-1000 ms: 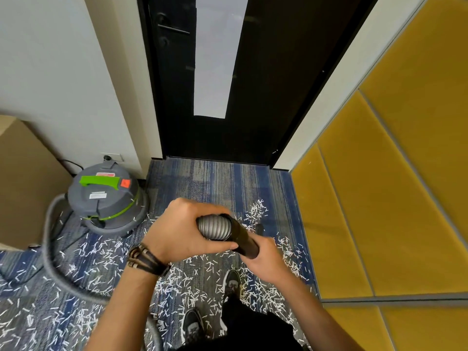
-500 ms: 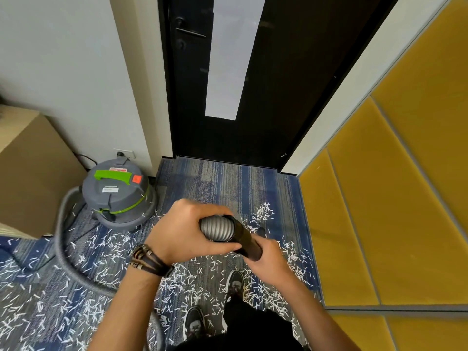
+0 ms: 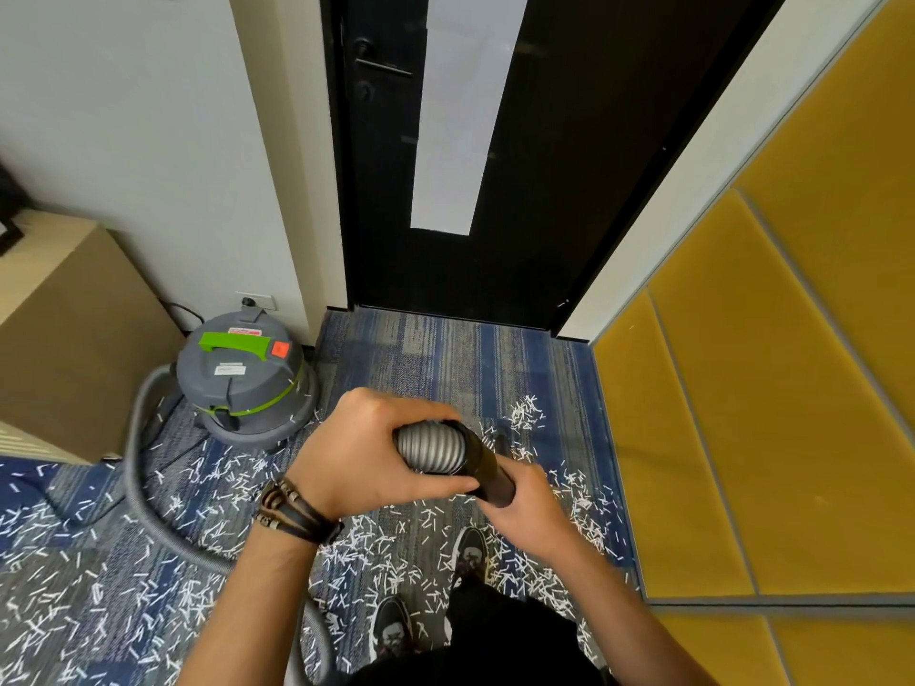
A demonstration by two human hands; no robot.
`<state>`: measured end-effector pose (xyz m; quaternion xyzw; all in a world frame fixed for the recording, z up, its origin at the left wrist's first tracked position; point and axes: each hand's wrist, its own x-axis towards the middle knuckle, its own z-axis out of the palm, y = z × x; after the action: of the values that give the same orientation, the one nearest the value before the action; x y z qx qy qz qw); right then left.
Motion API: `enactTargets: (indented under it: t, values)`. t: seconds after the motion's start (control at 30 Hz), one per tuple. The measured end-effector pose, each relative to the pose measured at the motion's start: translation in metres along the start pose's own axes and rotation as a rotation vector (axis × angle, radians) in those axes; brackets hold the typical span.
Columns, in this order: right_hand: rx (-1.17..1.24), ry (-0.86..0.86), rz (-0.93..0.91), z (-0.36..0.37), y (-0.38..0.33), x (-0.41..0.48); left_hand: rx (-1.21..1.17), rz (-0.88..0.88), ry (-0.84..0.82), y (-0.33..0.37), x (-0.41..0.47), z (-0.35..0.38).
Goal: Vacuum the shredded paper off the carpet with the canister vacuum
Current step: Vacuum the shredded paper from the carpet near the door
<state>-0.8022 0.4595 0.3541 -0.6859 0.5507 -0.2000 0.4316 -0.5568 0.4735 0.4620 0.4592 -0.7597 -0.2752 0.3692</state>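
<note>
Left hand [image 3: 364,455] and right hand [image 3: 532,507] grip the hose [image 3: 433,448] above shredded paper [image 3: 376,547].

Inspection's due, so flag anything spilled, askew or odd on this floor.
Shredded paper lies strewn over the striped carpet, thickest around the shoes and near the canister vacuum; the strip by the door is nearly free of it. The left hand and right hand grip the hose. Nothing else looks askew.
</note>
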Motion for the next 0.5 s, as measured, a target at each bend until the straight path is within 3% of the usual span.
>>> enactTargets:
  t: [0.27,0.5]
  values:
    - [0.002,0.043,-0.003,-0.001,-0.006,0.005,0.075,0.006,0.087,0.002,-0.002,-0.004]
    - [0.040,0.023,-0.016,0.000,-0.007,0.003,0.075,0.050,0.041,0.008,0.003,-0.005]
